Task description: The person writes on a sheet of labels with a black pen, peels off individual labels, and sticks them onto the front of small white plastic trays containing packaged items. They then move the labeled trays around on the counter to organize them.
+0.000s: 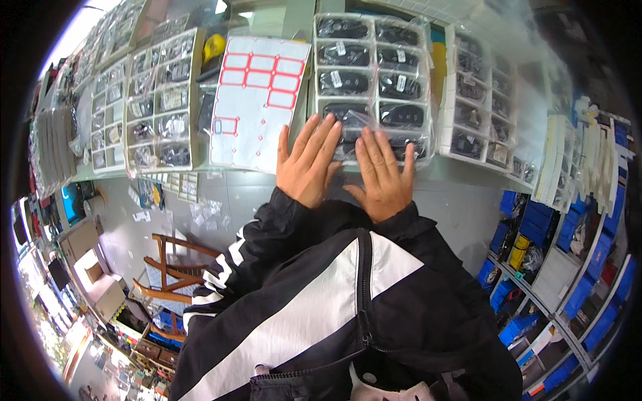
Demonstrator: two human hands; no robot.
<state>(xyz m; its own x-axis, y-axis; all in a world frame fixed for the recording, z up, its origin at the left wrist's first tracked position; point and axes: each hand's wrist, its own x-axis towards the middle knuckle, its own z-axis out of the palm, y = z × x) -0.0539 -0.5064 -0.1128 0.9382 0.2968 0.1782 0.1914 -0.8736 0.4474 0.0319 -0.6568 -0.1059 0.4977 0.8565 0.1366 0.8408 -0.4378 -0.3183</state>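
Both my hands lie palm down at the near end of a white compartment tray (317,60) on a glass-topped counter. Black key fobs (404,115) in clear plastic wrapping fill its compartments; several bear small white labels (336,78). My left hand (307,163) covers the tray's near left corner, fingers spread, next to a sheet of red-bordered stickers (251,105) partly peeled away. The right hand (383,173) rests over the near right compartments and loose clear film, its thumb and little finger apart from the rest. Neither hand holds anything. What lies under the palms is hidden.
Another fob tray (194,100) stands left of the stickers, and one more tray (445,100) to the right. A yellow tape measure (214,46) sits behind. Small plastic bags (206,213) lie on the floor near a wooden chair (163,295). Shelving with blue bins (539,225) stands at right.
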